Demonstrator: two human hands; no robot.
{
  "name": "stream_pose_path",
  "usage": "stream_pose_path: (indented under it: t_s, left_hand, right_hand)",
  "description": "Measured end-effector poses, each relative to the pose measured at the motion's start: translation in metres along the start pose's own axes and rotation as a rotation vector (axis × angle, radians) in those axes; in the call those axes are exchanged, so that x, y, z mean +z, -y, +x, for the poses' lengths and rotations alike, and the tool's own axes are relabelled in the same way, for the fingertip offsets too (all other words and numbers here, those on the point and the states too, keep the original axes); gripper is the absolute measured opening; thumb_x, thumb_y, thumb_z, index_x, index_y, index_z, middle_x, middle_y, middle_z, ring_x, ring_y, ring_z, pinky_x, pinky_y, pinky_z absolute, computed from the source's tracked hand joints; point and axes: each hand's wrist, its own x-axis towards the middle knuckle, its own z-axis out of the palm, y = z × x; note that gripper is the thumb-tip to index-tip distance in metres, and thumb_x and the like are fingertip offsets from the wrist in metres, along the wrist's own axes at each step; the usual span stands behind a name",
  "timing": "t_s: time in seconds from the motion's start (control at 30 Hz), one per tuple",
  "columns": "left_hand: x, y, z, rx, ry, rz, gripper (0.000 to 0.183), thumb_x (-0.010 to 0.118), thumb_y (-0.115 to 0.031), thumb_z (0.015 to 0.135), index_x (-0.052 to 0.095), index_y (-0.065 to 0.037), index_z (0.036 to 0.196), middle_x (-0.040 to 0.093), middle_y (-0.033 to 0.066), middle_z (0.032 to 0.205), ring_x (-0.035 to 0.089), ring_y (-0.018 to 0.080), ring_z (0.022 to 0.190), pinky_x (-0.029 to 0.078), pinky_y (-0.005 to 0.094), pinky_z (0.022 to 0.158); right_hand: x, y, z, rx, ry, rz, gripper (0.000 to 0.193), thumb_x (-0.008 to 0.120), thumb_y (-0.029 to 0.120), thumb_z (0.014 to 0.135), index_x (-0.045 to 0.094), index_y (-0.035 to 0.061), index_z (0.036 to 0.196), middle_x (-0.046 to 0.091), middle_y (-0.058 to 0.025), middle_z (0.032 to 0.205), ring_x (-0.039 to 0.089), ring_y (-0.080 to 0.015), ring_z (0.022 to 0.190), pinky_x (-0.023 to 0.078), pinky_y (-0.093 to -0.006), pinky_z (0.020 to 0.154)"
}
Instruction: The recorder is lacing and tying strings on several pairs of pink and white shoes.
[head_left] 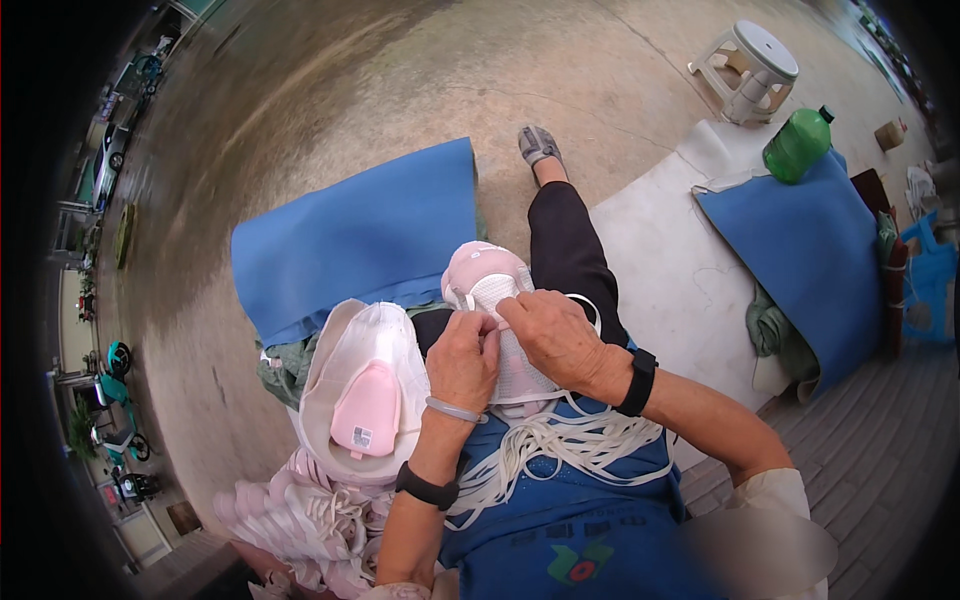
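Note:
A pink and white sneaker upper (487, 262) lies across my lap with its toe pointing away from me. My left hand (465, 360) grips its left edge near the eyelets, thumb and fingers pressed together. Close beside it, my right hand (560, 340) pinches a white shoelace over the white tongue (492, 291); the exact spot at the fingertips is hidden. A loop of lace (590, 305) stands out behind the right hand. Many loose white laces (560, 445) are heaped on my blue apron (540, 535), just below the shoe.
At my left are a white and pink piece with a pink padded tongue (367, 412), a heap of pink shoe uppers (300, 520) and a blue sheet (360, 235). At right are a white sheet (660, 240), a blue sheet (800, 240), a green bottle (797, 147) and a stool (765, 48).

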Motion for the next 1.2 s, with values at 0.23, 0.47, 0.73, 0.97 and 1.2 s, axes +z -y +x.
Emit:
stream_pose_path:
  t_s: [0.23, 0.47, 0.73, 0.97, 1.2]
  left_hand:
    - [-0.011, 0.003, -0.009, 0.106, 0.016, 0.092, 0.007, 0.057, -0.003, 0.086, 0.055, -0.001, 0.092, 0.058, 0.0165, 0.086, 0.059, 0.0351, 0.078, 0.047, 0.0411, 0.069]
    - [-0.035, 0.006, -0.028, -0.020, -0.030, -0.077, 0.009, 0.055, -0.008, 0.092, 0.056, 0.000, 0.097, 0.059, 0.0110, 0.081, 0.058, 0.0194, 0.060, 0.048, 0.0333, 0.055]
    - [-0.074, -0.021, -0.042, -0.373, -0.121, -0.859, 0.025, 0.047, -0.013, 0.100, 0.051, 0.003, 0.118, 0.066, 0.0101, 0.099, 0.053, 0.0041, 0.054, 0.044, 0.0163, 0.043]
    - [-0.063, -0.027, -0.053, -0.265, -0.131, -0.974, 0.033, 0.054, -0.013, 0.097, 0.045, 0.004, 0.124, 0.066, 0.0116, 0.094, 0.062, 0.0093, 0.065, 0.052, 0.0211, 0.055]
    - [-0.060, -0.025, -0.056, -0.495, 0.000, -0.985, 0.025, 0.056, -0.021, 0.098, 0.058, 0.002, 0.108, 0.064, 0.0045, 0.080, 0.049, 0.0032, 0.047, 0.039, 0.0166, 0.039]
  right_hand:
    - [-0.012, 0.002, 0.005, -0.073, -0.073, 0.017, 0.019, 0.061, 0.001, 0.076, 0.059, 0.0023, 0.094, 0.055, -0.0129, 0.088, 0.061, -0.0293, 0.082, 0.049, -0.0394, 0.071]
    - [0.007, 0.009, 0.010, -0.139, 0.123, 0.222, 0.008, 0.056, 0.005, 0.083, 0.059, 0.0002, 0.089, 0.058, -0.0139, 0.090, 0.063, -0.0302, 0.084, 0.051, -0.0390, 0.070]
    - [-0.032, 0.050, -0.011, 0.315, 0.451, 1.194, 0.018, 0.055, 0.016, 0.096, 0.064, 0.0012, 0.092, 0.060, -0.0046, 0.067, 0.059, -0.0112, 0.059, 0.049, -0.0258, 0.056]
    - [-0.016, 0.047, -0.011, 0.512, 0.188, 1.440, 0.024, 0.056, 0.011, 0.096, 0.061, -0.0061, 0.113, 0.062, -0.0035, 0.070, 0.058, -0.0065, 0.059, 0.049, -0.0193, 0.054]
    - [-0.022, 0.048, -0.014, 0.543, 0.209, 1.389, 0.027, 0.057, 0.011, 0.096, 0.061, -0.0069, 0.116, 0.065, -0.0056, 0.076, 0.062, -0.0079, 0.060, 0.051, -0.0191, 0.053]
